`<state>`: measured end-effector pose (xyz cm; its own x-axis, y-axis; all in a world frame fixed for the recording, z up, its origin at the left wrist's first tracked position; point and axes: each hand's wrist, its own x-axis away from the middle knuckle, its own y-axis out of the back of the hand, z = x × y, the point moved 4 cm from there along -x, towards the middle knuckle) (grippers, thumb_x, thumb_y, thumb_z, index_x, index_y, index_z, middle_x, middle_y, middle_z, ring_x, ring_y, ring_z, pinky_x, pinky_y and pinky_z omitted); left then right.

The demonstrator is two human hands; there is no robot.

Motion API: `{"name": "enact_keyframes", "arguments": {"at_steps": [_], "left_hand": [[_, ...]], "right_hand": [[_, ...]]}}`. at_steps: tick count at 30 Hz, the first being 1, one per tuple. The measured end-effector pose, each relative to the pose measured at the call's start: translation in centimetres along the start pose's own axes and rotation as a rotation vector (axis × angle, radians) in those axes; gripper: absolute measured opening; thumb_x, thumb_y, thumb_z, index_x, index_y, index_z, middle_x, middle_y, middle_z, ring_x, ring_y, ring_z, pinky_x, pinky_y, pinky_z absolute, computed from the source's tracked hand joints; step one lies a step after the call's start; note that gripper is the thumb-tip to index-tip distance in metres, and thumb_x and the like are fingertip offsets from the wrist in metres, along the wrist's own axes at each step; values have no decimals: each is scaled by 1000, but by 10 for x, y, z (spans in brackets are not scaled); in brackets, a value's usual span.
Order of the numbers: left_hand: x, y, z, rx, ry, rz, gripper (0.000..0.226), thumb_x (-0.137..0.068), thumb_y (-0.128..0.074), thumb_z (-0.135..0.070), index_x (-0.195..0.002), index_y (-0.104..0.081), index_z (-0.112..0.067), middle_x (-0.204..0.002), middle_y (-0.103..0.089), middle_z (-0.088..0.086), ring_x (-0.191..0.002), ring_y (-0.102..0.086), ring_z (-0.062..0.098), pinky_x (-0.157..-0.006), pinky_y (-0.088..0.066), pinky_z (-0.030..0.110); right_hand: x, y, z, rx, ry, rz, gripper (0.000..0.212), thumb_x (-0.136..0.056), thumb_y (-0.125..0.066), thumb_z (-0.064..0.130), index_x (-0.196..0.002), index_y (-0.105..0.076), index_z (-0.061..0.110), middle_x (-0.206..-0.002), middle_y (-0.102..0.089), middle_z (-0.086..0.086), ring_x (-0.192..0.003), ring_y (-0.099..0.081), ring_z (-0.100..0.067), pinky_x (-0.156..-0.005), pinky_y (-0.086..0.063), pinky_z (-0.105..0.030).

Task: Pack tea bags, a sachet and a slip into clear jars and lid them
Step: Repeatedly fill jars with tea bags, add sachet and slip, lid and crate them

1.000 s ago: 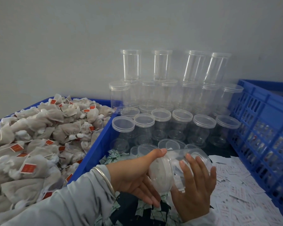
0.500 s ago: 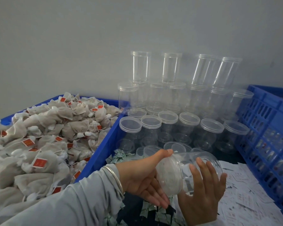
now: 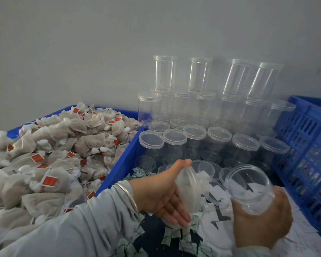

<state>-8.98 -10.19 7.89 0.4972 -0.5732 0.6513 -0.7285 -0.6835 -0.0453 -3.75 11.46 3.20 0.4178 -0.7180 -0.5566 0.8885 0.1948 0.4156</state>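
Note:
My left hand (image 3: 163,193) holds a clear lid (image 3: 188,190) on edge between thumb and fingers. My right hand (image 3: 261,217) grips an open clear jar (image 3: 248,188) from below, its mouth tilted up and towards me; it looks empty. Lid and jar are apart. Tea bags (image 3: 50,164) with red tags fill the blue crate on the left. Green-white sachets (image 3: 174,238) and white paper slips (image 3: 304,242) lie in the blue crate (image 3: 119,164) under my hands.
Lidded clear jars (image 3: 217,138) stand in stacked rows at the back of the middle crate, against the grey wall. Loose lids (image 3: 206,167) lie just beyond my hands. A blue latticed crate wall (image 3: 304,145) rises on the right.
The lid has come off the jar. My left hand now holds it apart, while my right hand has carried the jar to the right and turned its mouth upward.

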Motion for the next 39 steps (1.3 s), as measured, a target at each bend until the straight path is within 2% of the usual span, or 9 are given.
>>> {"name": "enact_keyframes", "arguments": {"at_steps": [6, 9, 13, 21, 29, 31, 35, 37, 39], "left_hand": [[3, 31, -9, 166, -192, -366, 128, -41, -46, -86, -131, -41, 5, -96, -69, 22, -77, -72, 30, -57, -55, 29], [5, 38, -15, 319, -308, -434, 89, -72, -52, -71, -124, -47, 2, -95, -70, 21, -77, -72, 30, -58, -57, 31], [7, 39, -20, 403, -384, -518, 31, -100, -42, -14, -125, -48, 4, -93, -70, 16, -72, -72, 22, -57, -59, 27], [13, 47, -23, 368, -408, -613, 24, -98, -37, -2, -114, -55, -3, -88, -71, 13, -66, -70, 17, -57, -58, 24], [68, 116, -34, 413, -698, -910, 25, -95, -38, -1, -100, -61, -8, -79, -70, 8, -66, -69, 16, -59, -55, 25], [84, 140, -25, 298, -707, -1084, 25, -96, -40, -3, -100, -64, -11, -81, -71, 5, -73, -69, 17, -64, -52, 27], [99, 174, -1, -401, -463, -1414, 32, -90, -45, -9, -108, -65, -25, -98, -68, -6, -72, -61, 13, -61, -47, 26], [92, 186, 8, -593, -347, -1426, 38, -86, -46, -6, -118, -62, -19, -112, -64, 6, -80, -61, 20, -65, -47, 29], [81, 196, 15, -747, -267, -1417, 42, -86, -49, -1, -125, -57, -11, -130, -54, 12, -109, -56, 28, -89, -45, 36]], "right_hand": [[15, -7, 4, -145, 96, 22, 111, -40, -94, 4, -136, -38, 5, -135, -47, -25, -127, -38, -41, -104, -31, -62], [19, -12, 4, -190, 162, 42, 113, -38, -96, 9, -134, -36, 11, -132, -50, -22, -124, -39, -33, -103, -33, -57], [19, -11, 0, -241, 109, 41, 115, -39, -96, 13, -136, -34, 16, -135, -48, -18, -125, -35, -26, -102, -34, -59], [23, -8, 10, -311, 134, 93, 107, -41, -96, 20, -133, -43, 8, -131, -52, -18, -122, -44, -33, -100, -38, -59], [30, -8, 32, -456, 146, 369, 96, -48, -93, 14, -131, -48, -1, -127, -55, -17, -119, -51, -35, -101, -42, -48], [37, -9, 40, -615, 106, 431, 95, -50, -91, 15, -133, -46, 10, -126, -54, -10, -118, -52, -30, -102, -44, -37], [65, -9, 62, -673, 71, 523, 113, -48, -93, 16, -134, -28, 53, -134, -43, 20, -126, -45, -15, -101, -44, -48], [79, -11, 75, -782, 89, 607, 103, -50, -93, 18, -135, -38, 40, -125, -48, 32, -118, -50, 2, -88, -54, -29], [95, -16, 90, -873, 80, 753, 94, -52, -92, 16, -127, -43, 45, -115, -51, 38, -109, -51, 13, -72, -50, -7]]}}
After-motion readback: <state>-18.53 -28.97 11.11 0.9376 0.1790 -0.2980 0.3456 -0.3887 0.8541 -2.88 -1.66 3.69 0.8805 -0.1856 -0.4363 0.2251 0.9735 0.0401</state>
